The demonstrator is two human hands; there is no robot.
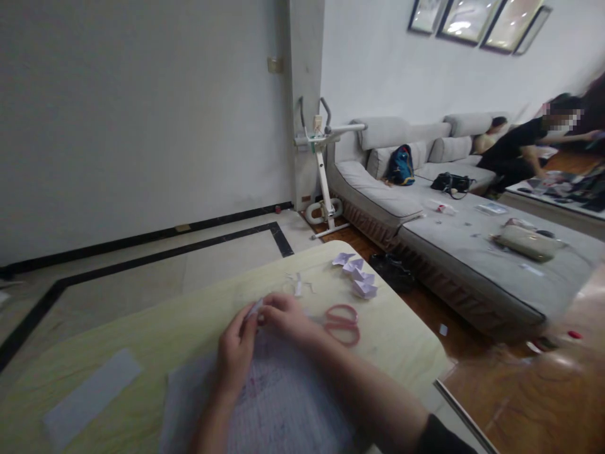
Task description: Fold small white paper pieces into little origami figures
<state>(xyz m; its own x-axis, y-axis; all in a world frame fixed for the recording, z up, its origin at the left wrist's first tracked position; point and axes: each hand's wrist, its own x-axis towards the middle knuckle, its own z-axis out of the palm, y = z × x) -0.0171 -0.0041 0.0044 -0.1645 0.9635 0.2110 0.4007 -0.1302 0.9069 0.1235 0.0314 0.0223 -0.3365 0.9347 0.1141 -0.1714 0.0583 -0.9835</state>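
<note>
Between the fingertips of both hands is a small folded piece of paper (254, 308), pale lilac and partly covered. My left hand (236, 337) pinches it from the left, and my right hand (282, 314) closes on it from the right. Beneath my wrists lies a large written-on sheet (283, 391). Scissors with red handles (341, 334) rest beside my right forearm, their blades mostly hidden by it. Several folded lilac paper shapes (363, 277) stand in a row near the table's far right corner. Thin paper scraps (297, 287) lie just beyond my hands.
A blank paper strip (92, 397) lies at the left of the pale yellow table (189, 321). Beyond the table's right edge stand a grey sofa (454, 252) with bags on it and a white exercise bike (324, 176). Two people (515, 148) sit farther back.
</note>
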